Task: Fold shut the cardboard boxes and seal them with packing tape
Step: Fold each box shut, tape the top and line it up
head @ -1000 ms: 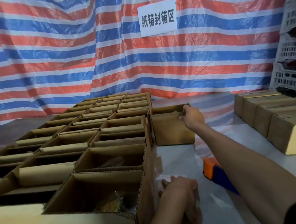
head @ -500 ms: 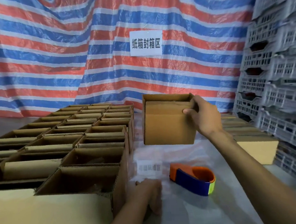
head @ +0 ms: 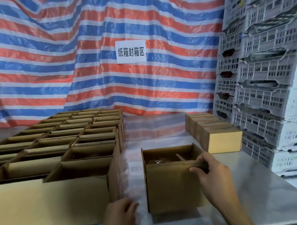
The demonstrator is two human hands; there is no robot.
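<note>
Now the open box stands on the table — right hand pinches its near top edge, left hand rests beside it, fingers relaxed. Cardboard seems light, stiff; hold flaps by their edges.

A packed block of open brown cardboard boxes fills the left of the grey table, leaving only a narrow lane beside the single open brown cardboard box at the near edge, and the left hand lies in that lane's mouth. Behind the single box bare tabletop widens back to the striped red, white and blue tarpaulin, flanked by a row of closed brown cardboard boxes. Rightwards it lies free up to the stacked pale grey plastic crates.
</note>
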